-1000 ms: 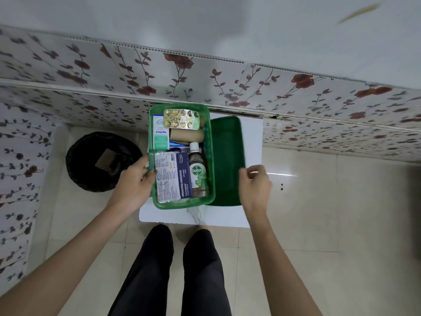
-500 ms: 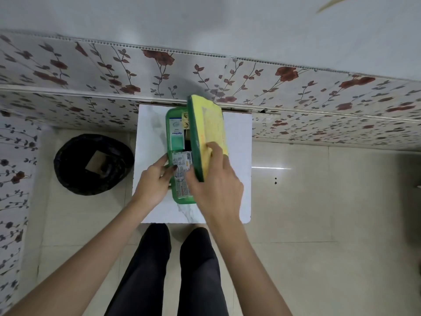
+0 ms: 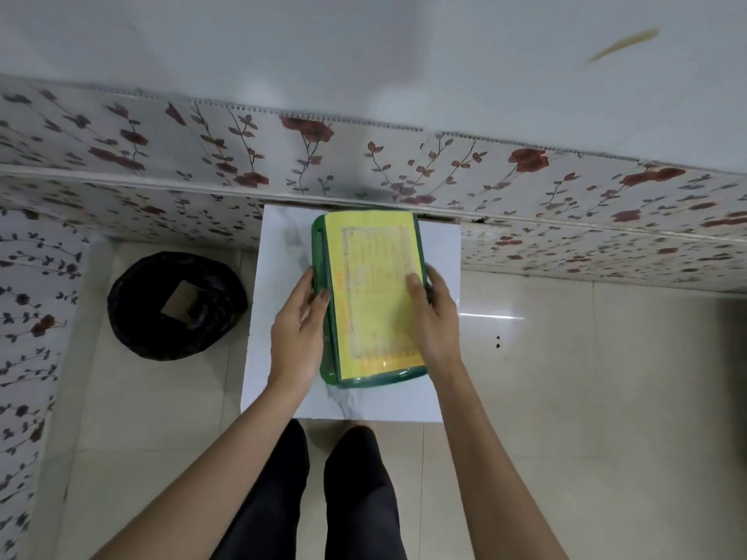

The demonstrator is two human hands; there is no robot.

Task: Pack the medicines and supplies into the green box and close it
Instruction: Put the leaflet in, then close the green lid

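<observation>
The green box (image 3: 328, 359) lies on a small white table (image 3: 279, 252) with its lid down, so the medicines inside are hidden. A yellow printed label (image 3: 374, 293) covers the lid's top. My left hand (image 3: 297, 327) grips the box's left side, thumb resting on the lid's edge. My right hand (image 3: 434, 317) holds the right side, thumb pressed on the yellow label.
A black bin (image 3: 176, 305) with a bag liner stands on the tiled floor left of the table. A flower-patterned wall (image 3: 485, 175) runs right behind the table. My legs in dark trousers (image 3: 323, 491) are below the table's front edge.
My right hand swung the lid from lying open on the right over onto the box. The contents, visible before, are covered. Both hands now clasp the box's sides.
</observation>
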